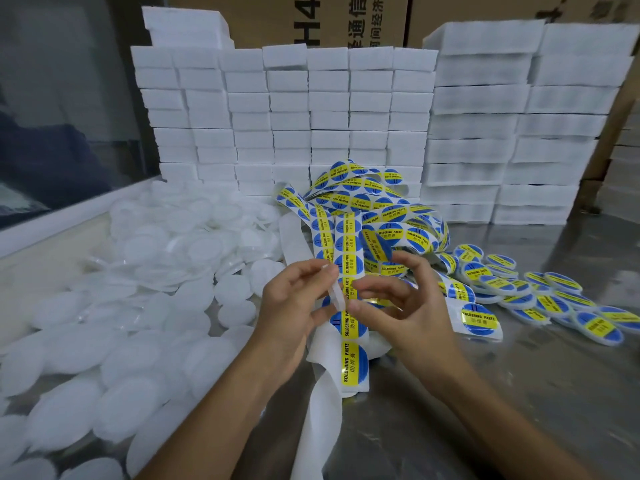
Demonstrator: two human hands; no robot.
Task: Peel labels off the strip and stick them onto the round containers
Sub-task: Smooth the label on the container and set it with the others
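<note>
The label strip (349,258) hangs between both hands above the steel table (519,393), its blue-and-yellow "SOLDERING PASTE" labels facing the camera. The left hand (298,306) pinches a white round container (337,292) edge-on, just beside the strip. The right hand (405,306) has its fingers curled at the strip's edge; whether it grips a label cannot be told. Risks: a half-peeled label may fold onto itself or land off-centre, because the container is tilted. The bare backing (322,410) trails down and could snag the unlabelled containers (104,358) at left. The labelled containers (540,303) lie at right, near the tangled label heap (381,202).
</note>
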